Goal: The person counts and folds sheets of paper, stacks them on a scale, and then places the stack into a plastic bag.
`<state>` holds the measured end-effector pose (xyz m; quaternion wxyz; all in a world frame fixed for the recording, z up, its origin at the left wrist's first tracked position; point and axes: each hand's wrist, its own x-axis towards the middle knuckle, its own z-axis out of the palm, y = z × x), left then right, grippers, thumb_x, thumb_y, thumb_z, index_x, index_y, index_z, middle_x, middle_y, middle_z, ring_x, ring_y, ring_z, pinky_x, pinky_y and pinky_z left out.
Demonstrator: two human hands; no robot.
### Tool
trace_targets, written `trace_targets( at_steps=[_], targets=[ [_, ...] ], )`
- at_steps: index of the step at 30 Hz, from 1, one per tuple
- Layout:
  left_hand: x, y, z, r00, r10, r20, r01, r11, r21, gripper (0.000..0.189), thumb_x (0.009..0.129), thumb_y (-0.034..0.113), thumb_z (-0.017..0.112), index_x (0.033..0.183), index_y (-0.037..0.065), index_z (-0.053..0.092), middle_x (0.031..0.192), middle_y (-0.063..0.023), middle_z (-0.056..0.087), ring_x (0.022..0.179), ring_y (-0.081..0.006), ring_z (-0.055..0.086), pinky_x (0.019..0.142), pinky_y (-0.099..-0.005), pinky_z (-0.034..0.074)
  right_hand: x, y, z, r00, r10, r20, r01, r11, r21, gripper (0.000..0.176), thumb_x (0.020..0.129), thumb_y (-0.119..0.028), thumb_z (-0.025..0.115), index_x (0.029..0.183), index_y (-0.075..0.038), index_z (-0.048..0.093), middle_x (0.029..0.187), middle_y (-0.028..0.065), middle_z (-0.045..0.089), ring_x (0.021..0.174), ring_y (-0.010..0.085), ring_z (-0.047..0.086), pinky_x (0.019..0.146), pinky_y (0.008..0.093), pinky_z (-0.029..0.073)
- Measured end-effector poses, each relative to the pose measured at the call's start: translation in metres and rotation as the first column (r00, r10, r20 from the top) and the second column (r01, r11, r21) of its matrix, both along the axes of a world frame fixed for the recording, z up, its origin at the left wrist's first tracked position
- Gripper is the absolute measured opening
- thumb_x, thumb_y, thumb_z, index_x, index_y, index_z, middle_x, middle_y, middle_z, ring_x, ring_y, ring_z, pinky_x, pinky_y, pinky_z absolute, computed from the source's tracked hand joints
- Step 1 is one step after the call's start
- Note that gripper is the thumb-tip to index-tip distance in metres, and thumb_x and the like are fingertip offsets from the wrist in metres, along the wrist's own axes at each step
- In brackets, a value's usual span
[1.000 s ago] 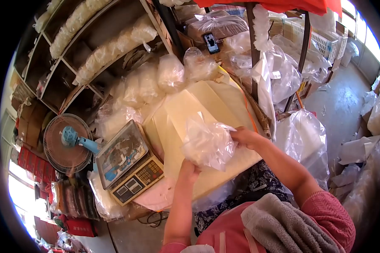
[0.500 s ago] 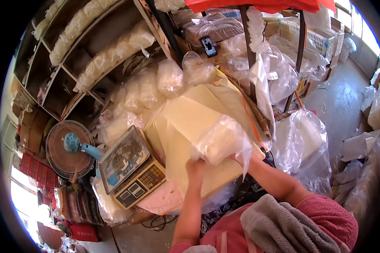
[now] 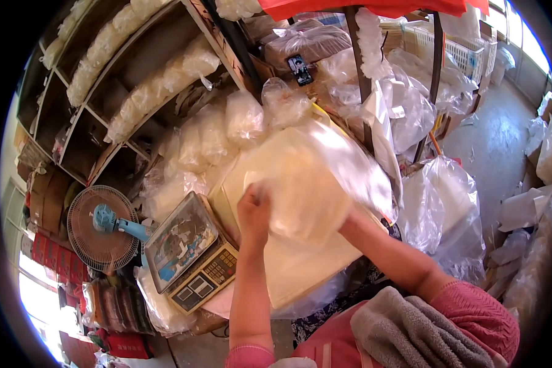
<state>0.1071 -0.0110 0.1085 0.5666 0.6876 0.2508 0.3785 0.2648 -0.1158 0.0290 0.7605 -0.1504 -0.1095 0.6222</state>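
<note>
A clear plastic bag with a pale, cream-coloured filling (image 3: 306, 196) is between my hands over the table, blurred by motion. My left hand (image 3: 254, 211) is closed at the bag's left edge, fingers curled in. At the lower right of the bag my right hand (image 3: 348, 222) holds it from the side; the bag hides most of its fingers. Under it lie large cream sheets (image 3: 306, 276) on the table. To the left of my left forearm is a weighing scale (image 3: 205, 276) with a metal tray (image 3: 181, 239) holding blue and pale scraps.
Filled plastic bags (image 3: 245, 116) stand in a row behind the sheets. A blue fan (image 3: 104, 218) is left of the scale. Shelves (image 3: 98, 110) with more bags rise at upper left. A phone (image 3: 299, 69) stands at the back. A dark post (image 3: 359, 80) and plastic bags (image 3: 451, 202) are at right.
The bag has moved up and left, off the sheets' lower part, and now looks blurred. My left hand has risen to the left with it. A shiny area now shows on the table's right.
</note>
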Motion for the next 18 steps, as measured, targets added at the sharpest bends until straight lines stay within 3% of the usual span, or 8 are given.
trace_targets(
  at_steps=[2,5,7,8,10,13,14,18],
  targets=[
    [-0.004,-0.004,0.01,0.949,0.049,0.311,0.023,0.974,-0.224,0.034,0.087,0.012,0.06,0.118,-0.001,0.053,0.1,-0.008,0.063,0.088,-0.0161,0.062,0.074,-0.0278,0.052,0.002,0.006,0.037,0.999,0.045,-0.004,-0.045,0.998,-0.053,0.03,0.092,-0.021,0.054,0.115,-0.002,0.057,0.112,0.0121,0.063,0.098,0.0199,0.063,0.086,0.0373,0.053],
    [0.0,0.012,-0.02,0.923,0.106,0.37,-0.027,0.977,-0.212,0.038,0.087,0.013,0.061,0.12,-0.003,0.051,0.106,-0.0111,0.061,0.092,-0.0182,0.062,0.075,-0.0305,0.054,0.01,0.023,0.057,0.995,0.028,0.098,-0.009,0.983,-0.184,0.021,0.09,-0.016,0.056,0.105,-0.002,0.059,0.097,0.0087,0.065,0.084,0.0184,0.065,0.076,0.0328,0.055],
    [0.0,0.017,-0.035,0.922,0.114,0.369,-0.006,0.96,-0.281,0.039,0.087,0.014,0.06,0.121,-0.003,0.05,0.109,-0.0117,0.06,0.093,-0.0199,0.062,0.075,-0.0314,0.055,0.016,0.044,0.039,0.977,0.012,0.215,0.045,0.965,-0.258,0.018,0.09,-0.014,0.056,0.102,-0.001,0.058,0.091,0.0073,0.064,0.08,0.0184,0.064,0.076,0.0339,0.054],
    [0.0,0.019,-0.038,0.922,0.117,0.369,0.004,0.95,-0.311,0.039,0.087,0.014,0.06,0.121,-0.003,0.05,0.11,-0.0119,0.059,0.093,-0.0208,0.062,0.076,-0.0319,0.055,0.015,0.046,0.037,0.968,-0.038,0.247,0.111,0.951,-0.288,0.016,0.089,-0.014,0.058,0.098,-0.002,0.058,0.086,0.0064,0.063,0.074,0.0168,0.061,0.068,0.0321,0.052],
    [-0.004,0.015,-0.04,0.942,0.205,0.264,-0.095,0.922,-0.376,0.041,0.088,0.017,0.058,0.122,-0.003,0.05,0.111,-0.0117,0.059,0.095,-0.0215,0.062,0.078,-0.0326,0.054,0.009,0.045,0.034,0.94,-0.133,0.315,0.243,0.908,-0.343,0.013,0.086,-0.014,0.062,0.091,-0.002,0.059,0.075,0.0047,0.059,0.061,0.0137,0.056,0.053,0.0285,0.048],
    [0.0,-0.008,-0.03,0.924,0.352,0.149,-0.243,0.843,-0.48,0.042,0.089,0.02,0.057,0.124,-0.003,0.049,0.113,-0.0112,0.059,0.099,-0.0219,0.06,0.082,-0.0329,0.052,0.0,0.015,0.03,0.822,-0.157,0.547,0.387,0.858,-0.336,0.015,0.086,-0.015,0.064,0.092,-0.002,0.059,0.072,0.0035,0.059,0.058,0.0129,0.055,0.05,0.0278,0.044],
    [0.001,-0.012,-0.027,0.909,0.4,0.117,-0.289,0.807,-0.515,0.043,0.089,0.021,0.056,0.124,-0.003,0.049,0.114,-0.0111,0.059,0.1,-0.0218,0.06,0.084,-0.0328,0.051,-0.008,0.007,0.036,0.778,-0.172,0.604,0.425,0.853,-0.304,0.016,0.087,-0.015,0.063,0.094,-0.002,0.058,0.073,0.0029,0.058,0.06,0.0122,0.054,0.051,0.0278,0.043],
    [-0.006,-0.016,-0.041,0.914,0.351,0.201,-0.236,0.866,-0.441,0.042,0.09,0.022,0.054,0.124,-0.002,0.05,0.116,-0.0101,0.058,0.103,-0.0203,0.058,0.085,-0.031,0.049,-0.026,-0.005,0.046,0.621,-0.314,0.718,0.531,0.842,-0.091,0.016,0.09,-0.013,0.059,0.101,-0.002,0.057,0.073,0.004,0.056,0.063,0.0131,0.053,0.056,0.0285,0.042]
  ],
)
